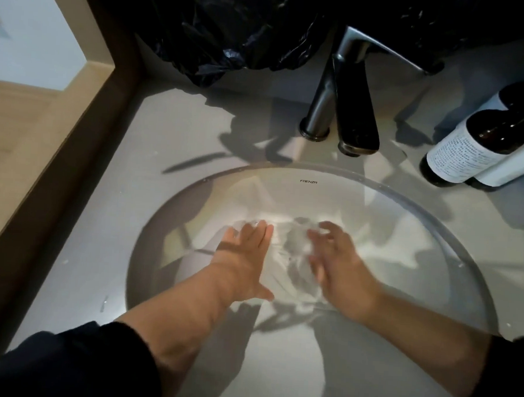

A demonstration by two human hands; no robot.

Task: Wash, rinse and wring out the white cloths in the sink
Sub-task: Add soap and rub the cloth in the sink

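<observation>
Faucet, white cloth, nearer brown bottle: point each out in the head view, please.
faucet [355,112]: head view, on the dark spout's upper face.
white cloth [294,248]: head view, on its crumpled, shadowed middle.
nearer brown bottle [459,151]: head view, on its white label.

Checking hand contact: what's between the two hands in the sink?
Head view: a crumpled white cloth in the sink, between the left hand and right hand. Right hand is motion-blurred.

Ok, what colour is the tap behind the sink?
The tap is dark gunmetal grey with a slight sheen. It shows best in the head view.
</observation>
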